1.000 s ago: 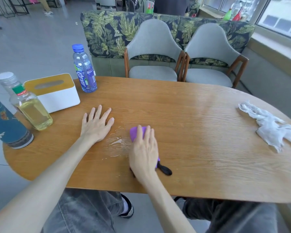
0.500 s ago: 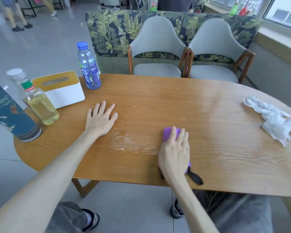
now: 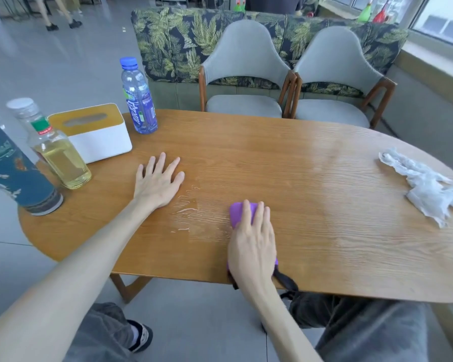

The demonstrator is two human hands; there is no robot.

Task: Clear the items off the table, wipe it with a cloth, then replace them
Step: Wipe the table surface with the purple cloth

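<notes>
My right hand (image 3: 253, 244) presses flat on a purple cloth (image 3: 237, 214) with a black strap (image 3: 285, 280), near the front edge of the wooden table (image 3: 311, 178). Most of the cloth is hidden under the palm. Wet streaks (image 3: 191, 212) glisten just left of it. My left hand (image 3: 158, 182) lies flat on the table with fingers spread, holding nothing. At the left end stand a white tissue box with a yellow lid (image 3: 97, 131), a blue-capped water bottle (image 3: 138, 97), a glass bottle of yellow liquid (image 3: 55, 150) and a dark teal cylinder (image 3: 13, 173).
A crumpled white wipe (image 3: 426, 186) lies at the table's right end. Two grey chairs (image 3: 243, 74) stand at the far side, with a leaf-patterned sofa (image 3: 173, 40) behind them. My knees are under the front edge.
My right hand has slid the purple cloth to the right, leaving wet streaks uncovered between my hands. The left hand has stayed flat in place.
</notes>
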